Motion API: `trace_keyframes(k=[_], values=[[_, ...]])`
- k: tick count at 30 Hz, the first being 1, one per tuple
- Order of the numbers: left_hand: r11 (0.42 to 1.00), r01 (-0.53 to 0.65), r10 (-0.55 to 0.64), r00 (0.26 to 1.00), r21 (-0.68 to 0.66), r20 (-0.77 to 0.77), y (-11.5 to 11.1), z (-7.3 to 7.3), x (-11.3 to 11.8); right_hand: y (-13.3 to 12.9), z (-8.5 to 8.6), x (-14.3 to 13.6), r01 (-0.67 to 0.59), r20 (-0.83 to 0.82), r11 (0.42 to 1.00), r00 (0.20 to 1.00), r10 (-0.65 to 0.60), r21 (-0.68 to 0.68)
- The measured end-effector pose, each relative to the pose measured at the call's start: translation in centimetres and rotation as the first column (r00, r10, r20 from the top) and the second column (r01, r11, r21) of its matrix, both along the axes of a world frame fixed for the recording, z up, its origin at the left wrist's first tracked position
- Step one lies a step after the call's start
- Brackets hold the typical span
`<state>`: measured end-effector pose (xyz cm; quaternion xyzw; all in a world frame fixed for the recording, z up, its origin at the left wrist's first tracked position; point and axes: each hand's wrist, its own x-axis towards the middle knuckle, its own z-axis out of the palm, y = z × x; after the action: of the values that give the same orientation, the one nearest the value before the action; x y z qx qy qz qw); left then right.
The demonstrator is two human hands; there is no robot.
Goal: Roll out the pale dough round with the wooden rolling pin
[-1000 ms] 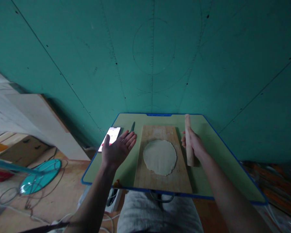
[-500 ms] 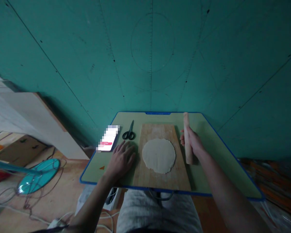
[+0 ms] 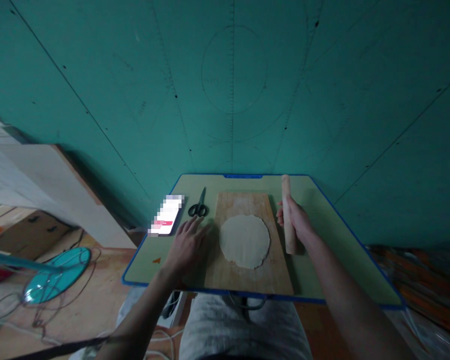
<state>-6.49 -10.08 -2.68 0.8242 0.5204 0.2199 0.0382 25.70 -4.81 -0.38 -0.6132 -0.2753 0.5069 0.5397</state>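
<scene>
A flat, roughly round sheet of dough [image 3: 244,241] lies on a wooden cutting board [image 3: 243,200] on the small table. To the right of the board, my right hand [image 3: 298,218] is closed around the middle of a wooden rolling pin [image 3: 289,235], whose length points away from me. My left hand [image 3: 188,245] is beside the board's left edge, fingers stretched out and holding nothing. Just beyond its fingertips lie black scissors [image 3: 198,209], blades pointing away. Left of the scissors is a phone [image 3: 167,215] with a lit, blurred screen.
The table [image 3: 337,270] has a blue rim and stands against a green wall [image 3: 232,75]. A small orange triangle [image 3: 156,260] marks its left side. On the floor at left are a turquoise round base [image 3: 58,275], loose cables and a cardboard box [image 3: 41,232].
My left hand has lifted slightly and its fingers have moved a little toward the board and scissors. My right hand keeps its hold on the rolling pin. The view has shifted slightly.
</scene>
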Motion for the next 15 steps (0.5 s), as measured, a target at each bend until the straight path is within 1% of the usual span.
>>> trace_keyframes(k=[4, 8, 12, 15], values=[[0.997, 0.07, -0.069, 0.997, -0.012, 0.043, -0.1, 0.6, 0.8, 0.0, 0.0, 0.0, -0.007, 0.0, 1.0, 1.0, 0.007, 0.01], [0.994, 0.104, -0.101, 0.993, -0.032, 0.064, -0.2, 0.5, 1.2, 0.0, 0.1, -0.1, -0.005, 0.002, 1.0, 1.0, 0.005, -0.005], [0.995, 0.098, -0.099, 0.995, -0.024, -0.015, -0.3, 0.3, 1.3, 0.0, 0.0, -0.1, -0.014, 0.006, 1.0, 1.0, 0.014, 0.002], [0.995, 0.093, -0.094, 0.995, -0.027, -0.042, -0.3, 0.3, 1.4, 0.0, -0.1, 0.0, -0.016, -0.001, 1.0, 1.0, 0.016, 0.019]])
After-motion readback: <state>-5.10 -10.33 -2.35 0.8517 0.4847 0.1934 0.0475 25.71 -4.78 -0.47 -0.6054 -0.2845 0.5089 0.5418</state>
